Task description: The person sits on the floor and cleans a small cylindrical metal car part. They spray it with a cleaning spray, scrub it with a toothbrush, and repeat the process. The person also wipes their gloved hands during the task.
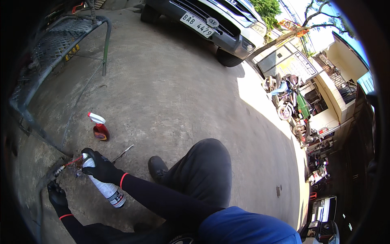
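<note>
One can point(108, 191) is wrapped in your right hand point(102, 166), straw point(73, 161) pointing left at the part point(59, 171); your left hand point(58, 199) is nearer that, half-curled, can't tell if it's gripping.

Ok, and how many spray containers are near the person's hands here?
2: a white aerosol can in the gloved right hand, and a red trigger-spray bottle standing on the concrete floor beyond that hand.
</note>
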`<state>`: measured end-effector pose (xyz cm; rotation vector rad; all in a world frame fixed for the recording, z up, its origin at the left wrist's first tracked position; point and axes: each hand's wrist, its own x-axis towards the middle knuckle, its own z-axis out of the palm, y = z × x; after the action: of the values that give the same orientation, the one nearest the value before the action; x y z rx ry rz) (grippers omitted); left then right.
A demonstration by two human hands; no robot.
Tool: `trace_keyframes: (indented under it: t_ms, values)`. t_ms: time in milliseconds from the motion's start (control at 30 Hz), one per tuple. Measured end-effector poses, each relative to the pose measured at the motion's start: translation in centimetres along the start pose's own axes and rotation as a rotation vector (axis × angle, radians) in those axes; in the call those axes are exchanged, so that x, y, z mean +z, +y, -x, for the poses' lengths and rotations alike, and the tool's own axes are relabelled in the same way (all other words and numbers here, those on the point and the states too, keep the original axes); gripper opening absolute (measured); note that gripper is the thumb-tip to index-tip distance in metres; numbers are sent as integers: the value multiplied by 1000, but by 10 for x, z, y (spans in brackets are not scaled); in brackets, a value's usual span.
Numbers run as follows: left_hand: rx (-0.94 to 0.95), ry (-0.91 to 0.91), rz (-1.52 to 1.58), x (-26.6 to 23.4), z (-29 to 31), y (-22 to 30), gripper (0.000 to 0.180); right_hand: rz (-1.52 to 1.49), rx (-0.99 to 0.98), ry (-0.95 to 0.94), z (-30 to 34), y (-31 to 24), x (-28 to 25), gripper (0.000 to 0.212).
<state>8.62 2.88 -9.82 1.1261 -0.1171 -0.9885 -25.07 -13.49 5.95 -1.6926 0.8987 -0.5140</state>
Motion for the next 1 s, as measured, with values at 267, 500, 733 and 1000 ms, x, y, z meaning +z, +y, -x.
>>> trace_keyframes:
  t_ms: [267,500,733,1000]
  values:
    - [-34,32,21,-21,-18,-6,31,70,19,-4,4,-4,2,75]
    - [-58,160,66,16,-3,7,28,72,-8,38,8,-1,0,78]
    - [-124,205,82,84,46,28,22,47,-69,92,6,9,-10,69]
    - [146,377,-490,136,66,38,28,388,-317,57,21,-38,16,71]
